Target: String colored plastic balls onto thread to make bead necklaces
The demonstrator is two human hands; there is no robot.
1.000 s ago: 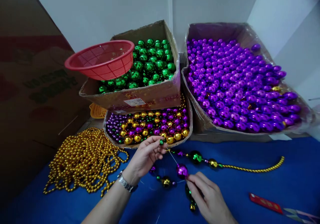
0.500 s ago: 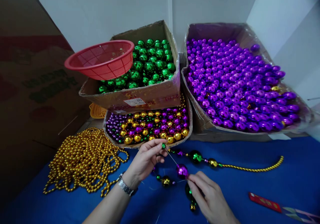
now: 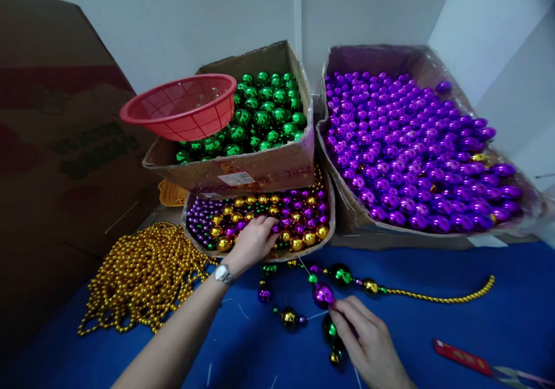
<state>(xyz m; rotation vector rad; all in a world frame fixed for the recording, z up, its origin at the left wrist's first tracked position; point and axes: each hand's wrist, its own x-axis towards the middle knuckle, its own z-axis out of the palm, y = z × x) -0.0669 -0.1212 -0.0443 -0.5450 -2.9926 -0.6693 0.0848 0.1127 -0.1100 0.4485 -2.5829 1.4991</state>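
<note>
The large purple bead [image 3: 323,295] is pinched by the right hand [image 3: 367,334]; its string [image 3: 304,266] is slanted up-left toward the left hand [image 3: 255,237], whose grip among mixed beads [image 3: 309,239] cannot be told.

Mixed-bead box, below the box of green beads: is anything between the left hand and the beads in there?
Nothing visible stands in the way: the left hand is over the front rim of the mixed-bead box, down at the beads. The box of green beads hides only the rear, beyond that hand.

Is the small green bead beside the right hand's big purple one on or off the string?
On: the string runs out from the small green bead.
</note>
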